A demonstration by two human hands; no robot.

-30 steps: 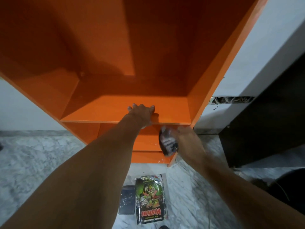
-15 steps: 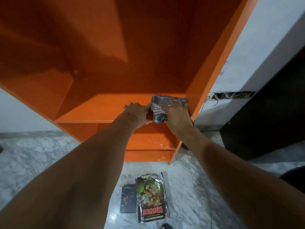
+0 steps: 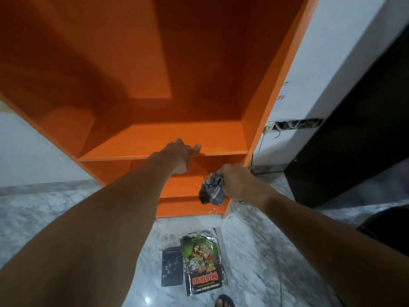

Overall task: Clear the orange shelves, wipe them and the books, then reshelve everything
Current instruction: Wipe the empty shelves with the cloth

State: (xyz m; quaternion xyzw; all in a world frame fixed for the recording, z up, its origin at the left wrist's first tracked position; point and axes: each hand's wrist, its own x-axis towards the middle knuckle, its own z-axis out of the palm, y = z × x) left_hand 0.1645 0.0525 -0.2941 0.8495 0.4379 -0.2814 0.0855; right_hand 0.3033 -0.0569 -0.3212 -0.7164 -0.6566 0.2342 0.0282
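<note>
The orange shelf unit (image 3: 261, 107) stands against a white wall, and its visible shelves hold nothing. My left hand (image 3: 180, 155) rests on the front edge of the middle shelf board (image 3: 137, 147), fingers spread over it. My right hand (image 3: 235, 181) hangs lower, in front of the bottom compartment, closed on a crumpled grey cloth (image 3: 211, 189). On the floor below lies a stack of books with a green "Misteri" cover (image 3: 202, 264) on top, and a dark flat book (image 3: 172, 265) lies beside it on the left.
A marble floor (image 3: 55, 218) spreads around the unit. A black cabinet (image 3: 354, 140) stands at the right. A wall socket with loose wires (image 3: 296, 125) sits between it and the shelf unit. A sandalled toe (image 3: 223, 302) shows at the bottom edge.
My right hand pulled the cloth off the middle shelf and dropped down in front of the bottom compartment, with the cloth now bunched up. My left hand stayed on the shelf edge.
</note>
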